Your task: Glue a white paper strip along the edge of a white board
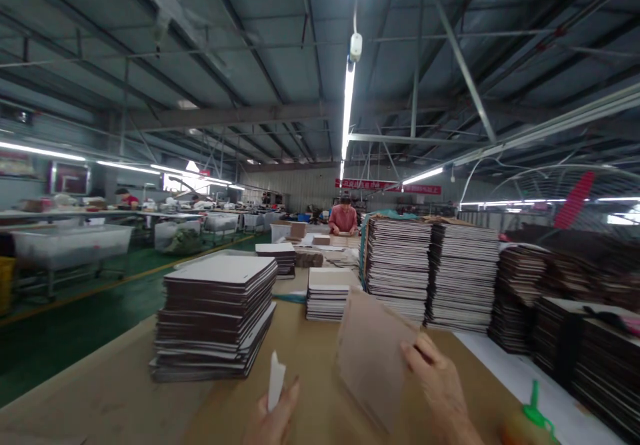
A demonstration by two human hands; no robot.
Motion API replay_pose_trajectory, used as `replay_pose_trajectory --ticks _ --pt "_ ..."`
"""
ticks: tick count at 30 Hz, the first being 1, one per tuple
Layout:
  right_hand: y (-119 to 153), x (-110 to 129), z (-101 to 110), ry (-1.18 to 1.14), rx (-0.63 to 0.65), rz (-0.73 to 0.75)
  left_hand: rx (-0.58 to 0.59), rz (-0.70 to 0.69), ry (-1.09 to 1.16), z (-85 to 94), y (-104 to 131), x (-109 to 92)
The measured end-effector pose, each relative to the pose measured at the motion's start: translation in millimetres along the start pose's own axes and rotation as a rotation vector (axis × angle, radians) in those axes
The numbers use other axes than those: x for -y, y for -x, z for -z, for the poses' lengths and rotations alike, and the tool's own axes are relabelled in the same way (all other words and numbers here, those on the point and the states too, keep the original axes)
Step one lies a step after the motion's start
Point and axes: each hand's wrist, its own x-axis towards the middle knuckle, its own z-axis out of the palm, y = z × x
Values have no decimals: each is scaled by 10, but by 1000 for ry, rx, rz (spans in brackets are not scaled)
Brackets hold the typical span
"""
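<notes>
Cardboard sheet (373, 355) is held upright by the right hand (440, 385), fingers gripping its edge. Left hand (275, 418) pinches a white strip (275, 380) above the table (125, 392)

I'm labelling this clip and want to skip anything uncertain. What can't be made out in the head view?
- Left hand: cut off by the bottom edge; its grip on the white strip is partly hidden.
- Right hand: blurred; the fingers behind the brown card are hidden.
- Green-capped bottle: cut off by the bottom edge.
- Red banner: text too small.
</notes>
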Motion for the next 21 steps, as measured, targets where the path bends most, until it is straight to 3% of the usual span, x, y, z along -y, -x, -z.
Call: replay_pose_trajectory --ticks 2,6,8,11,15,21 --pt "230 213 54 142 83 276 -17 31 68 75 246 -134" --pt "736 450 141 617 301 1099 -27 38 107 163 702 -283" --pt "943 558 159 734 392 1280 -47 29 124 166 892 -303" --pt "1164 738 144 811 476 1407 -76 36 147 122 1104 -303" --pt "1343 859 112 866 497 1485 -29 73 183 15 1253 -296" --pt "1539 670 211 848 521 1345 -48 86 179 -68 1277 -225"
